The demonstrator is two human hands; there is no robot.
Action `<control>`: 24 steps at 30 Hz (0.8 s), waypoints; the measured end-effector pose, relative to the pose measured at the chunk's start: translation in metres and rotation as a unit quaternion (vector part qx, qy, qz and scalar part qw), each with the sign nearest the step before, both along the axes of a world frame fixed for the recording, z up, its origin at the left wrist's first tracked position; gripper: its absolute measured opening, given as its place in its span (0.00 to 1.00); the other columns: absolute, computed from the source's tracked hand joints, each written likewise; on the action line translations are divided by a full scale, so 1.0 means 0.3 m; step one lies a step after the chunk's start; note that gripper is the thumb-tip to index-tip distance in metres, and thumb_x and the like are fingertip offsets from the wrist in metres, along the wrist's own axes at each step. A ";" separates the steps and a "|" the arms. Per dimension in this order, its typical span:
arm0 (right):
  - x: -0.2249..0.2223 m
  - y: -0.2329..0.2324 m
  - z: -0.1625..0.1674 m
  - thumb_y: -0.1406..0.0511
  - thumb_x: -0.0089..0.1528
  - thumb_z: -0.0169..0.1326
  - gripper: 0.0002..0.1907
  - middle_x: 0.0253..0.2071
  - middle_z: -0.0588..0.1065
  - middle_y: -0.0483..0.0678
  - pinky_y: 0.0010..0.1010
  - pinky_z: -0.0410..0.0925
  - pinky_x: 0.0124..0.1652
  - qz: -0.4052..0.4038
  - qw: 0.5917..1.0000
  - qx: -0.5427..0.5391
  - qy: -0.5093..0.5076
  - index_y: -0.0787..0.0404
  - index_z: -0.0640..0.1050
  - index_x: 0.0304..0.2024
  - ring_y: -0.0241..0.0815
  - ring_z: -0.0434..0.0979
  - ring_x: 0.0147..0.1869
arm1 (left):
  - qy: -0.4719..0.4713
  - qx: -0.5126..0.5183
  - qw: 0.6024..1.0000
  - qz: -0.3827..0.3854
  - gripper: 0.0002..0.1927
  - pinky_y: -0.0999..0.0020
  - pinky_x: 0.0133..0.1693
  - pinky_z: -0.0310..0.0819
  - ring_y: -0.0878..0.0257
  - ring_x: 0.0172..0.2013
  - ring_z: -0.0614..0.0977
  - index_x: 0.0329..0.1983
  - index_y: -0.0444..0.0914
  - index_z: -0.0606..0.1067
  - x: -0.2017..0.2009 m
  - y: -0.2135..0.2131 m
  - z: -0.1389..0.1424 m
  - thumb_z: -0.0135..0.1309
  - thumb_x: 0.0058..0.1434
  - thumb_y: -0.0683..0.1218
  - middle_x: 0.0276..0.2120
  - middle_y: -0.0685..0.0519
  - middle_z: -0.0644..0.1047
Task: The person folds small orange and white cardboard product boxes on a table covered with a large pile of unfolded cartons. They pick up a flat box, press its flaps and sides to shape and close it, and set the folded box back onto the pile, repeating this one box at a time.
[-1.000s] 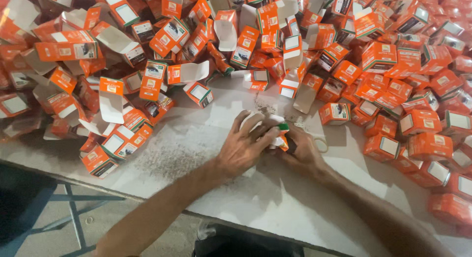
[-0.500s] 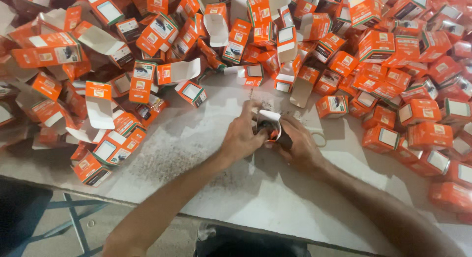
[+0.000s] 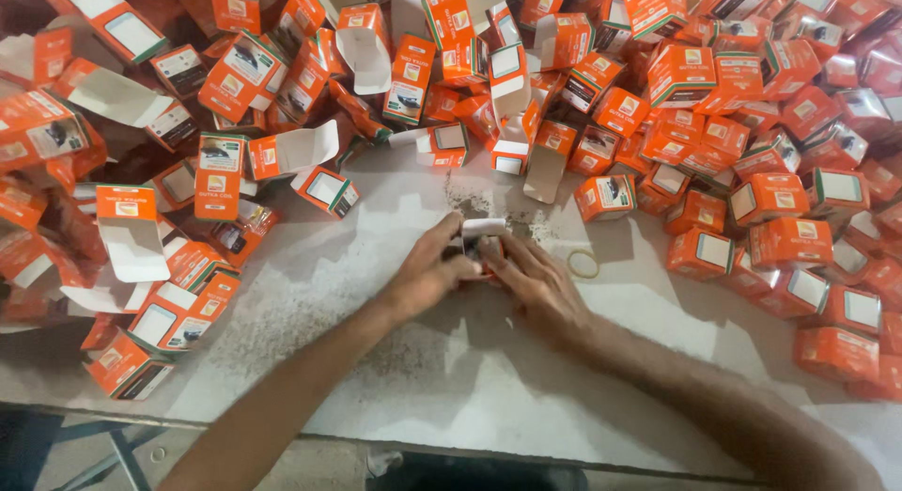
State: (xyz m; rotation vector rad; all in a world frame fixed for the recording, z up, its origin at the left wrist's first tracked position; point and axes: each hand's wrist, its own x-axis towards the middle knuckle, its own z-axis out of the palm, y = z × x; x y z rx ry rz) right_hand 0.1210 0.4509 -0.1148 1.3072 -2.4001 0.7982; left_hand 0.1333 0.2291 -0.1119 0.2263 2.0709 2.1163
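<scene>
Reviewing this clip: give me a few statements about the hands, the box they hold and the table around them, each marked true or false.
1. Both hands meet on one small orange box at the middle of the table. True: the left hand and the right hand close around it.
2. The box's white flap is tucked shut. False: the flap stands open above the fingers.
3. A rubber band lies on the white table just right of the hands. True.
4. The closed boxes are heaped on the left, the open ones on the right. False: the open-flapped boxes lie left, the closed ones right.
5. The right hand is lifted clear of the table. False: it rests low by the box.
</scene>
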 end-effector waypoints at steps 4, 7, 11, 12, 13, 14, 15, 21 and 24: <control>-0.021 -0.002 0.004 0.75 0.39 0.60 0.48 0.61 0.70 0.69 0.52 0.69 0.53 -0.012 0.999 0.032 0.000 0.64 0.67 0.66 0.70 0.74 0.59 | -0.094 0.123 0.986 -0.059 0.14 0.67 0.37 0.80 0.66 0.29 0.79 0.50 0.33 0.78 -0.048 -0.063 -0.012 0.49 0.63 0.42 0.36 0.53 0.80; -0.025 0.000 -0.007 0.74 0.50 0.62 0.35 0.62 0.72 0.62 0.48 0.70 0.55 -0.035 0.998 -0.025 -0.047 0.63 0.70 0.61 0.65 0.76 0.60 | -0.089 0.077 0.993 -0.024 0.09 0.66 0.34 0.81 0.67 0.28 0.79 0.45 0.31 0.77 -0.071 -0.045 -0.038 0.49 0.66 0.40 0.32 0.52 0.79; -0.042 0.011 -0.022 0.76 0.45 0.60 0.28 0.61 0.71 0.65 0.48 0.70 0.48 -0.011 0.999 -0.019 -0.049 0.63 0.73 0.50 0.65 0.77 0.53 | -0.123 0.096 0.988 -0.012 0.07 0.69 0.34 0.81 0.68 0.27 0.79 0.42 0.32 0.77 -0.076 -0.042 -0.041 0.49 0.66 0.39 0.29 0.53 0.78; -0.048 0.008 -0.026 0.76 0.46 0.60 0.28 0.61 0.72 0.64 0.48 0.70 0.47 -0.010 0.998 -0.022 -0.049 0.63 0.73 0.50 0.64 0.77 0.52 | -0.141 0.114 0.983 -0.012 0.08 0.70 0.34 0.80 0.68 0.27 0.78 0.43 0.33 0.78 -0.077 -0.047 -0.036 0.49 0.66 0.39 0.29 0.53 0.78; -0.055 0.005 -0.028 0.76 0.47 0.60 0.27 0.61 0.72 0.63 0.47 0.71 0.47 -0.011 0.998 -0.026 -0.049 0.63 0.73 0.50 0.63 0.77 0.51 | -0.123 0.085 0.989 -0.011 0.05 0.70 0.33 0.80 0.69 0.27 0.78 0.41 0.34 0.77 -0.082 -0.047 -0.030 0.50 0.66 0.39 0.29 0.53 0.78; -0.062 0.001 -0.030 0.76 0.47 0.60 0.27 0.60 0.73 0.62 0.46 0.71 0.46 -0.011 0.998 -0.030 -0.050 0.63 0.73 0.50 0.62 0.77 0.50 | -0.105 0.056 0.993 -0.009 0.03 0.69 0.32 0.79 0.69 0.27 0.77 0.40 0.34 0.76 -0.088 -0.047 -0.023 0.52 0.67 0.39 0.29 0.53 0.78; -0.068 0.002 -0.029 0.76 0.47 0.60 0.26 0.61 0.72 0.63 0.47 0.71 0.47 -0.006 0.999 -0.031 -0.041 0.62 0.73 0.49 0.62 0.77 0.51 | -0.088 0.031 0.996 -0.006 0.02 0.69 0.32 0.78 0.70 0.27 0.76 0.38 0.35 0.75 -0.095 -0.038 -0.018 0.53 0.67 0.39 0.30 0.54 0.78; -0.085 0.006 -0.006 0.75 0.47 0.61 0.25 0.58 0.74 0.61 0.47 0.71 0.46 0.001 0.997 -0.031 -0.064 0.62 0.72 0.47 0.62 0.77 0.50 | 0.164 -0.259 0.949 0.077 0.03 0.63 0.37 0.80 0.54 0.39 0.80 0.37 0.34 0.75 -0.107 0.041 -0.005 0.55 0.60 0.37 0.34 0.46 0.79; -0.096 0.012 -0.007 0.74 0.53 0.62 0.21 0.54 0.77 0.57 0.46 0.71 0.46 -0.017 0.995 -0.048 -0.089 0.61 0.71 0.48 0.60 0.78 0.50 | 0.349 -0.189 0.914 0.085 0.16 0.58 0.57 0.77 0.46 0.54 0.81 0.55 0.35 0.74 -0.067 0.045 0.005 0.51 0.64 0.37 0.51 0.45 0.79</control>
